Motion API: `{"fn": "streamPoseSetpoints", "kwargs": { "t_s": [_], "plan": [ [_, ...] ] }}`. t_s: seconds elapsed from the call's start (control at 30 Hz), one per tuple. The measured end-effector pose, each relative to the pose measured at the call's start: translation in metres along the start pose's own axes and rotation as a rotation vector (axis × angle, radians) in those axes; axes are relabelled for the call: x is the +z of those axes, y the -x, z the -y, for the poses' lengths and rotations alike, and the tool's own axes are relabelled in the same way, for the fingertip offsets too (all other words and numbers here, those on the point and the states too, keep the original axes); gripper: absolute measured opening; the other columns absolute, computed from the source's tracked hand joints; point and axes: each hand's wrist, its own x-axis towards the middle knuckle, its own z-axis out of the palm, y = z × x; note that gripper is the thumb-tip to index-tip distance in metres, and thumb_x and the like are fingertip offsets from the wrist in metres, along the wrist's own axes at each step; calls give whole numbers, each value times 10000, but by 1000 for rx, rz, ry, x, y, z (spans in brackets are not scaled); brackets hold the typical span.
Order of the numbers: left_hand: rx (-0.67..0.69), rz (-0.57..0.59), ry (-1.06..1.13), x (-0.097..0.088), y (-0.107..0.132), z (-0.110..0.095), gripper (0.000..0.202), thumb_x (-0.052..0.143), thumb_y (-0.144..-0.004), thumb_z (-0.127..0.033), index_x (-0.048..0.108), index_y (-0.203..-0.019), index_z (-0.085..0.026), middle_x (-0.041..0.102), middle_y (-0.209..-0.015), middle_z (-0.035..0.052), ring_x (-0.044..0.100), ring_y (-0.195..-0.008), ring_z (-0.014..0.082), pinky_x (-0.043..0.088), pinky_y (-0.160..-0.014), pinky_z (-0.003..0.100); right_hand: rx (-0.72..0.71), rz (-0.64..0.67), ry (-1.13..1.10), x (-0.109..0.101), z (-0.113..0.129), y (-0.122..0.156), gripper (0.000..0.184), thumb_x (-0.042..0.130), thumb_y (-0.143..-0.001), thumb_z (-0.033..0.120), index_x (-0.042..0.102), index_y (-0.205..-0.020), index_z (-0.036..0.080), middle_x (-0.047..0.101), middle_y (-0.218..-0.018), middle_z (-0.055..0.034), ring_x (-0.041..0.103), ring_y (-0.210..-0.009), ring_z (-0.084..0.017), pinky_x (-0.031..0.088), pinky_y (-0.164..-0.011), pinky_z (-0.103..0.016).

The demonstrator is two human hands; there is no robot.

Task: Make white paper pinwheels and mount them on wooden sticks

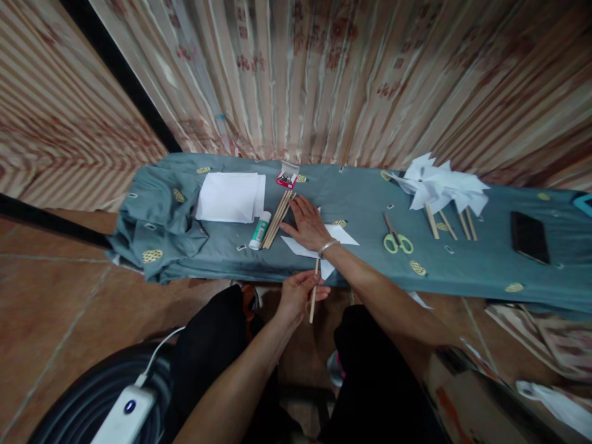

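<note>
My left hand [296, 293] pinches a thin wooden stick [312, 302] at the bench's front edge, and the stick points down past the edge. My right hand [306, 223], a bangle on its wrist, reaches over the cloth with its fingers stretched out. Its fingertips are at the top of a bundle of several wooden sticks [276, 223]; whether they touch is unclear. Partly hidden under my right hand and wrist lies a white paper cut with pointed blades [343, 234]. A green and white glue stick [259, 230] lies left of the bundle.
White paper sheets [226, 197] lie left, behind them a small red box of metal pins [287, 177]. Green-handled scissors [396, 237], several white paper pinwheels [444, 185] on sticks and a black phone [530, 237] are rightward. A pleated curtain [314, 80] hangs behind the cloth-covered bench [490, 271].
</note>
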Motion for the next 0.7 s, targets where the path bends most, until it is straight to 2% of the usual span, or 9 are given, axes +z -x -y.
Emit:
{"fn": "streamPoseSetpoints", "kwargs": {
  "t_s": [0.13,0.3,0.47,0.7],
  "plan": [
    [-1,-1,8,1,1,-1,54,672,-788,-22,699,-774,-67,686,-615,43,664,-473,133,559,-495,216,20,0,-8,0,2,0,764,386,-945,564,258,-1507,62,290,-1567,-211,182,-1478,-313,189,-1178,-500],
    [-7,-19,9,2,3,-2,63,665,-789,-15,703,-765,-59,685,-597,46,659,-462,136,555,-486,220,35,9,37,2,4,-1,810,375,-944,583,266,-1492,-4,315,-1550,-227,204,-1468,-328,182,-1182,-461],
    [0,-12,20,4,6,-4,32,732,-739,-44,707,-748,-63,691,-605,53,670,-486,149,560,-512,236,43,23,55,5,3,-2,827,332,-946,609,270,-1488,-12,321,-1547,-233,201,-1468,-329,169,-1184,-474],
    [-6,-27,19,4,6,-4,31,705,-748,-33,711,-757,-62,690,-596,56,668,-486,158,555,-522,254,49,13,82,8,3,-3,863,275,-938,648,280,-1483,-21,327,-1543,-240,215,-1462,-332,178,-1178,-484]
  ]
}}
